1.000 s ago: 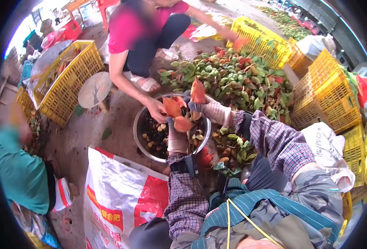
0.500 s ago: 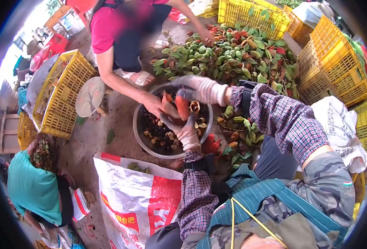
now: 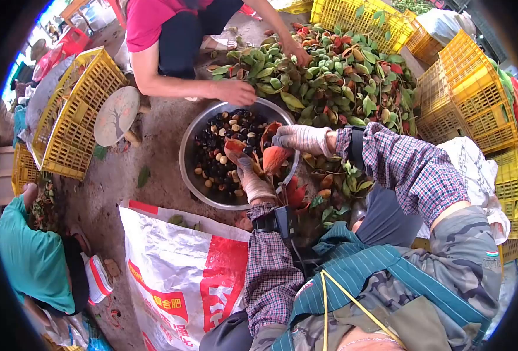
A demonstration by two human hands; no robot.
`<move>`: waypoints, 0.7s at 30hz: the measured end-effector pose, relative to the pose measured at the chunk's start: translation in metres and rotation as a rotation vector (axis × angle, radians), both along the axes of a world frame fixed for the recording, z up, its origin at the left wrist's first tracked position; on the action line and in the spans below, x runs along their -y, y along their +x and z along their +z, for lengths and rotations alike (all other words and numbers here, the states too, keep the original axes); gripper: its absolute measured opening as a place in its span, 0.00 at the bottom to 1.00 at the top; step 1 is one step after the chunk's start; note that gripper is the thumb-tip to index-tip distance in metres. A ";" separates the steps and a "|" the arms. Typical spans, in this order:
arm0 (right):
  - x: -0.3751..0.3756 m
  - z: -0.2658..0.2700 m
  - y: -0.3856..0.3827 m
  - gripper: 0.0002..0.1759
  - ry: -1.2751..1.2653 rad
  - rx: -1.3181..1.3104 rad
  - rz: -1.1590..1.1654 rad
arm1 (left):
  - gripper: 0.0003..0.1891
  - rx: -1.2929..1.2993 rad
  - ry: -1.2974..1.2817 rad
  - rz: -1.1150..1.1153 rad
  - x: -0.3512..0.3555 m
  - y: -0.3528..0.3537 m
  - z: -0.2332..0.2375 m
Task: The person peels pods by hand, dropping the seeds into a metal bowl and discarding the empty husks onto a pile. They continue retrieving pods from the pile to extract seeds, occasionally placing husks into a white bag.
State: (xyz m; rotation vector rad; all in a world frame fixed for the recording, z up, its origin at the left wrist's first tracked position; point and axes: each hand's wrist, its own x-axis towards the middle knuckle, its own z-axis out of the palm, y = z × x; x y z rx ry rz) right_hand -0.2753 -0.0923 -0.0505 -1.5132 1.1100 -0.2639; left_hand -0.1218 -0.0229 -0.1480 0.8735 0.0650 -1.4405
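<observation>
Over the right side of a metal basin (image 3: 190, 186) are both of my gloved hands. My left hand (image 3: 253, 181) is closed around an orange-red pod (image 3: 235, 150), its fingers pressed on it. My right hand (image 3: 303, 139) has its fingers bent onto another red pod (image 3: 275, 159); an opened pod shell (image 3: 269, 134) lies beside its fingertips. Black and pale seeds (image 3: 221, 146) fill much of the basin. Red pod pieces (image 3: 296, 194) lie by the basin's lower right rim.
Opposite me a co-worker in pink (image 3: 153, 35) reaches to a large heap of green pods (image 3: 329, 76). Yellow crates (image 3: 475, 88) stand right, another (image 3: 77, 117) left beside a round stool (image 3: 117, 116). A white-red sack (image 3: 171, 263) lies in front. Another person (image 3: 36, 257) crouches left.
The co-worker's hand has drawn back from the basin, near my hands, to beyond its far rim. My right hand has moved right and down, onto the red pod. More seeds show.
</observation>
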 end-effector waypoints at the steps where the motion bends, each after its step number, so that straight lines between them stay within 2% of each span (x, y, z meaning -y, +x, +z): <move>1: 0.007 -0.005 -0.009 0.15 -0.073 -0.170 0.075 | 0.33 0.003 -0.006 0.000 0.000 -0.001 0.002; 3: 0.009 0.027 0.002 0.14 -0.091 -0.581 0.165 | 0.32 0.027 0.005 -0.021 0.001 -0.003 0.005; 4: 0.000 0.066 0.022 0.13 -0.124 -0.755 0.141 | 0.32 0.048 0.023 -0.038 0.002 -0.004 0.006; 5: 0.004 0.038 0.006 0.16 -0.560 -0.870 0.299 | 0.31 0.066 0.036 -0.054 0.005 -0.006 0.007; 7: 0.015 0.004 -0.001 0.22 -1.001 -0.635 0.513 | 0.31 0.169 0.046 -0.086 0.006 -0.009 0.010; 9: 0.007 0.006 0.011 0.26 -0.706 -0.549 0.424 | 0.31 0.195 0.102 -0.102 0.008 -0.009 0.013; 11: -0.001 0.001 0.021 0.27 -0.468 -0.452 0.278 | 0.29 0.067 0.047 -0.089 0.009 -0.009 0.009; 15: 0.000 0.002 0.031 0.24 -0.484 -0.429 0.272 | 0.27 -0.055 -0.033 -0.152 0.006 -0.007 0.004; 16: 0.000 0.005 0.031 0.20 -0.527 -0.541 0.312 | 0.27 -0.069 -0.042 -0.168 0.005 -0.007 0.007; 18: 0.004 -0.018 0.029 0.19 -0.487 -0.527 0.182 | 0.26 -0.297 -0.138 -0.202 0.002 0.003 -0.013; 21: 0.005 -0.021 0.028 0.22 -0.413 -0.459 -0.067 | 0.28 -0.322 -0.199 -0.209 0.000 0.017 -0.008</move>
